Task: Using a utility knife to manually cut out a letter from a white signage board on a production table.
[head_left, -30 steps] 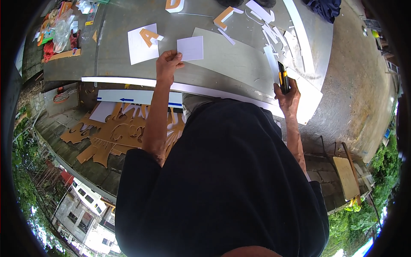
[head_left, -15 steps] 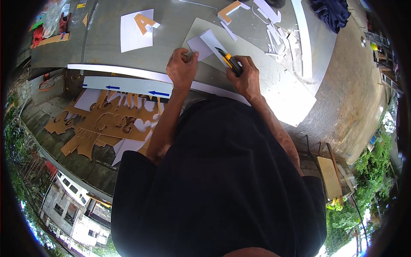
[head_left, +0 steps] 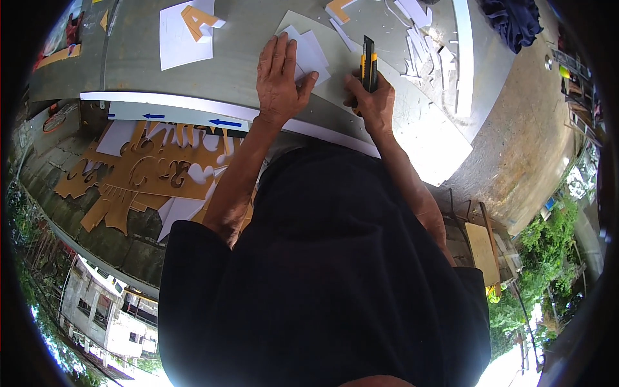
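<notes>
My left hand (head_left: 280, 82) lies open, palm down, fingers stretched over pale card pieces (head_left: 311, 58) on a thin grey sheet (head_left: 348, 84). Just to its right, my right hand (head_left: 371, 99) grips a black and yellow utility knife (head_left: 369, 55), blade end pointing away from me. Farther left, a brown-and-white letter-shaped cutout (head_left: 193, 22) rests on a white square (head_left: 180, 51). Beyond the knife lie another angled cutout (head_left: 338, 9) and several white offcuts (head_left: 419, 55).
The metal work table (head_left: 129, 71) has long white strips (head_left: 463, 90) (head_left: 161, 97) on it. Below its near edge are stacked brown cut boards (head_left: 155, 168). Dark cloth (head_left: 506, 22) is bunched at the far right. A wooden board (head_left: 482, 251) stands at lower right, with plants (head_left: 554, 258) outside.
My hands have come closer together over the card pieces. The left has gone from pinching a card to lying flat on the pieces; the right moved leftward with the knife, now more upright in view.
</notes>
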`<move>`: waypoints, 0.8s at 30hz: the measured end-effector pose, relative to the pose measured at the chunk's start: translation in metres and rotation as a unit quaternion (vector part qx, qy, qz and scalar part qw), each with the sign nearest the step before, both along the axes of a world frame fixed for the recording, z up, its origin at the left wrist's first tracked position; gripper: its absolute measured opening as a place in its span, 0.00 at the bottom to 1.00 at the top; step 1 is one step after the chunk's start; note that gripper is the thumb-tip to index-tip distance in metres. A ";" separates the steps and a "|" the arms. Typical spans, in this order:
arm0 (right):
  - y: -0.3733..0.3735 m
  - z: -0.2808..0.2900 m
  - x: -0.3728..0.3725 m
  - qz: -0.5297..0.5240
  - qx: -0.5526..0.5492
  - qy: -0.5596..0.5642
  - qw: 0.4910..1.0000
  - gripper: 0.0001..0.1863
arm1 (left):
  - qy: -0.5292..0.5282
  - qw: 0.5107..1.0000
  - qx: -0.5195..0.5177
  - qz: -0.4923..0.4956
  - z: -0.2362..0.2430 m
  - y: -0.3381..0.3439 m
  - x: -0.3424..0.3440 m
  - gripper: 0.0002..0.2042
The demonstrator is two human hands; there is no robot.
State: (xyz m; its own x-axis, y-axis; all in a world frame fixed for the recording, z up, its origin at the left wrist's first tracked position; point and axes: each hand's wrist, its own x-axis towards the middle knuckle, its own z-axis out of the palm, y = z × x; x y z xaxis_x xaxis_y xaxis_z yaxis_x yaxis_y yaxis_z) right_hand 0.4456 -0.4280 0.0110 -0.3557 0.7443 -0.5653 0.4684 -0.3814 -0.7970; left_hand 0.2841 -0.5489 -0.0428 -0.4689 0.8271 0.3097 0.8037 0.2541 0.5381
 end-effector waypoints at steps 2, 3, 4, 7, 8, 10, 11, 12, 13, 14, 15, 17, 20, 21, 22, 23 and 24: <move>0.004 0.001 0.001 -0.010 -0.028 0.001 1.000 0.18 | -0.002 1.000 -0.016 -0.001 0.000 0.003 0.001 0.34; 0.005 0.002 -0.001 0.003 -0.028 0.013 1.000 0.18 | 0.002 1.000 -0.028 -0.001 -0.001 0.005 0.000 0.34; 0.005 0.001 -0.002 0.016 -0.029 0.025 0.999 0.17 | -0.001 1.000 -0.031 -0.001 -0.001 0.007 -0.001 0.34; 0.004 -0.002 -0.003 0.025 -0.025 0.035 0.999 0.15 | 0.005 0.998 -0.056 -0.004 -0.004 0.010 -0.001 0.34; 0.005 -0.002 -0.002 0.026 -0.028 0.035 0.999 0.15 | -0.001 0.999 -0.051 -0.005 -0.006 0.010 -0.001 0.34; 0.007 -0.001 -0.002 0.034 -0.028 0.042 0.998 0.14 | -0.009 0.999 -0.049 -0.006 -0.008 0.011 -0.001 0.34; 0.007 0.000 -0.002 0.034 -0.031 0.041 0.998 0.14 | 0.000 0.998 -0.058 -0.009 -0.009 0.010 -0.002 0.34; 0.007 0.000 -0.002 0.036 -0.037 0.047 0.998 0.13 | 0.008 0.998 -0.066 -0.013 -0.009 0.010 -0.002 0.34; 0.008 0.000 -0.001 0.038 -0.043 0.054 0.997 0.13 | 0.007 0.998 -0.069 -0.015 -0.009 0.010 -0.002 0.34; 0.008 0.001 0.000 0.036 -0.046 0.052 0.997 0.13 | 0.003 0.998 -0.068 -0.015 -0.010 0.011 -0.003 0.34; 0.008 0.003 0.001 0.037 -0.054 0.052 0.997 0.13 | 0.000 0.998 -0.068 -0.015 -0.010 0.011 -0.004 0.33; 0.006 0.001 0.004 0.037 -0.064 0.050 0.996 0.13 | 0.006 0.997 -0.073 -0.015 -0.010 0.011 -0.003 0.33; 0.005 -0.004 0.015 -0.014 -0.054 0.062 0.997 0.12 | 0.015 0.996 -0.087 -0.015 -0.010 0.011 -0.002 0.34; 0.006 -0.003 0.020 0.055 0.029 0.005 0.998 0.12 | 0.020 0.995 -0.096 -0.014 -0.010 0.012 -0.003 0.35; 0.007 -0.003 0.026 0.124 0.112 -0.051 0.985 0.11 | 0.019 0.995 -0.098 -0.015 -0.010 0.012 -0.003 0.35; 0.008 -0.003 0.029 0.123 0.110 -0.052 0.985 0.11 | 0.019 0.995 -0.097 -0.015 -0.010 0.012 -0.003 0.35; 0.008 -0.002 0.033 0.173 0.180 -0.038 0.967 0.12 | 0.018 0.995 -0.097 -0.015 -0.010 0.012 -0.003 0.36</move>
State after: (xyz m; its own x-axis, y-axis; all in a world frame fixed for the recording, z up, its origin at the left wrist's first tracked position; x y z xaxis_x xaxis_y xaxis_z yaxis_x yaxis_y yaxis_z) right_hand 0.4783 -0.4201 0.0093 -0.5872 0.7411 -0.3255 0.5807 0.1055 -0.8073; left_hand 0.2814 -0.5369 -0.0530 -0.4349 0.8863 0.1589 0.8301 0.3263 0.4521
